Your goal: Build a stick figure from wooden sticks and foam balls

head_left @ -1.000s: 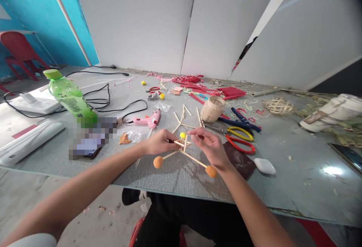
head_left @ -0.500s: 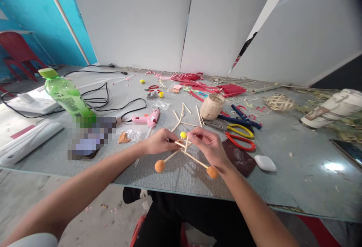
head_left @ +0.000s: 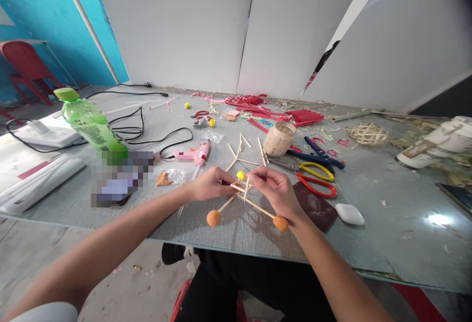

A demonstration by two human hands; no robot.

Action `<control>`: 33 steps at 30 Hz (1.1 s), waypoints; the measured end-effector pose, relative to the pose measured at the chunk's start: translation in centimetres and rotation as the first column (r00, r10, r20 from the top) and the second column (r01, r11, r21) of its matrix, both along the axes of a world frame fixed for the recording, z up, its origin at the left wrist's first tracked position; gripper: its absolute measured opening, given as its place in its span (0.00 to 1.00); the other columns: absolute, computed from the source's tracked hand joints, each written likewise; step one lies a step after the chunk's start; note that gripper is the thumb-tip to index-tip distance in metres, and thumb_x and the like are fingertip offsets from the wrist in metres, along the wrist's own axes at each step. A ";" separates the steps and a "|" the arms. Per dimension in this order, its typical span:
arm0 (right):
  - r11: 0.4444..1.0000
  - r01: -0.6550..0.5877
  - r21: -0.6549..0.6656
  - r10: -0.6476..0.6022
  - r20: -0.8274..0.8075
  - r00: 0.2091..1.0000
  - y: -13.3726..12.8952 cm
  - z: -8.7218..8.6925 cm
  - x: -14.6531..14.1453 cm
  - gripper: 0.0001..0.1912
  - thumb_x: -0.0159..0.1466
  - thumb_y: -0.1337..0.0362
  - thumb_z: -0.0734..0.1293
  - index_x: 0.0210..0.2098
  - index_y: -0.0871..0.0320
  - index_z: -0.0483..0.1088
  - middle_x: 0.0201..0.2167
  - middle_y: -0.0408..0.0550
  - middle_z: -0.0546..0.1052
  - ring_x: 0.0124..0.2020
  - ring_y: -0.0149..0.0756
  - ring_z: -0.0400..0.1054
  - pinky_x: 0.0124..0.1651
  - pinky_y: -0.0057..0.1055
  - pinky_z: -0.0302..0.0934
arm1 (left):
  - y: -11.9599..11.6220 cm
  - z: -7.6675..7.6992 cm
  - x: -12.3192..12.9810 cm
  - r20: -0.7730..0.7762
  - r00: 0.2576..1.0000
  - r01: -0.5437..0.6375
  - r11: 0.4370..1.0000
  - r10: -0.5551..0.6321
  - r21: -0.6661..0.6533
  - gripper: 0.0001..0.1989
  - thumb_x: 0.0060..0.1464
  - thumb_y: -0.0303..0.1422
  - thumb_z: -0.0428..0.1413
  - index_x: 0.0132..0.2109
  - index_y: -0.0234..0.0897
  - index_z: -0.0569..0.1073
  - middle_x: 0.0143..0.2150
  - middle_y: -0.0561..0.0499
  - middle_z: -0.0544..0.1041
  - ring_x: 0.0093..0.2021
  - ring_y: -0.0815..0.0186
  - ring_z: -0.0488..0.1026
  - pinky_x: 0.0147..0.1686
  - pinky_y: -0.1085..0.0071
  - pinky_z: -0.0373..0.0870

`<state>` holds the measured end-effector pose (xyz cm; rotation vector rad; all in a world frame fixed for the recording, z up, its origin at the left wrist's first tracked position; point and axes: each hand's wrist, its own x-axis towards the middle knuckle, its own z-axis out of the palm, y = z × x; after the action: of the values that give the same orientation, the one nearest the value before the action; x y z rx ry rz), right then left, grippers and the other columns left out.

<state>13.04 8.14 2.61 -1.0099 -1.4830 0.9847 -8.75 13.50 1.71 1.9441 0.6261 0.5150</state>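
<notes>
Both hands hold a small stick frame (head_left: pixel 259 207) above the near part of the table. Two of its sticks slant toward me, each tipped with an orange ball (head_left: pixel 213 218); the other orange ball (head_left: pixel 280 223) is close under my right wrist. A yellow ball (head_left: pixel 241 175) sits at the top of the frame between the hands. My left hand (head_left: pixel 214 184) is closed on the frame's left side, fingertips partly hidden. With thumb and fingers pinched, my right hand (head_left: pixel 275 187) grips a short stick at the right. More loose sticks (head_left: pixel 236 155) lie just beyond.
A pink glue gun (head_left: pixel 192 154) with a black cord lies left of the sticks. Right of them are a wooden cup (head_left: pixel 279 139), pliers (head_left: pixel 315 171), and a white case (head_left: pixel 349 214). A green bottle (head_left: pixel 90 124) stands left; red strips (head_left: pixel 273 110) lie at the back.
The whole view has shifted slightly, so things appear a little further right. Both hands keep their hold on the stick frame, with hardly any other movement.
</notes>
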 end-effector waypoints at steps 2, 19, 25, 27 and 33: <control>1.000 0.007 0.000 -0.007 0.004 1.000 0.0 0.0 0.0 0.10 0.63 0.52 0.75 0.33 0.51 0.80 0.31 0.44 0.78 0.34 0.36 0.69 0.41 0.35 0.65 | 0.0 -0.1 0.0 -0.002 1.000 -0.005 1.000 0.005 0.000 0.16 0.63 0.40 0.58 0.31 0.32 0.77 0.26 0.55 0.65 0.28 0.72 0.59 0.29 0.75 0.57; 0.992 0.026 -0.123 -0.033 -0.061 0.998 0.6 -0.4 0.2 0.16 0.63 0.49 0.74 0.46 0.50 0.82 0.42 0.47 0.83 0.39 0.37 0.73 0.43 0.34 0.67 | -0.8 1.5 -0.1 0.028 0.999 0.035 0.960 -0.028 -0.278 0.18 0.57 0.45 0.65 0.33 0.31 0.81 0.24 0.58 0.62 0.26 0.73 0.54 0.26 0.74 0.51; 0.954 -0.186 -0.234 0.165 -0.107 0.980 0.3 -0.2 0.1 0.19 0.63 0.47 0.74 0.50 0.48 0.81 0.45 0.46 0.84 0.41 0.37 0.76 0.45 0.35 0.69 | -1.0 1.4 -0.2 0.054 0.994 0.109 0.953 -0.097 -0.282 0.19 0.56 0.45 0.66 0.31 0.31 0.79 0.24 0.57 0.63 0.27 0.73 0.56 0.26 0.75 0.54; 0.941 -0.211 -0.263 0.184 -0.124 0.975 0.3 -0.3 0.2 0.20 0.63 0.47 0.74 0.49 0.50 0.81 0.41 0.46 0.84 0.38 0.36 0.76 0.42 0.34 0.70 | -0.9 1.2 -0.2 0.045 0.995 0.101 0.968 -0.093 -0.229 0.19 0.58 0.46 0.65 0.31 0.31 0.79 0.25 0.57 0.63 0.27 0.73 0.55 0.26 0.74 0.53; 0.932 -0.211 -0.294 0.189 -0.102 0.977 0.5 -0.6 0.2 0.17 0.58 0.52 0.78 0.45 0.51 0.82 0.41 0.46 0.84 0.37 0.35 0.78 0.41 0.32 0.72 | -0.4 0.6 -0.2 -0.026 0.995 0.095 0.995 -0.095 -0.024 0.23 0.63 0.45 0.60 0.26 0.32 0.73 0.24 0.57 0.58 0.27 0.72 0.53 0.26 0.74 0.51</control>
<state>13.24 8.64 2.02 -1.0388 -1.4213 1.4158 -8.96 13.09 2.32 1.9517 0.5513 0.4206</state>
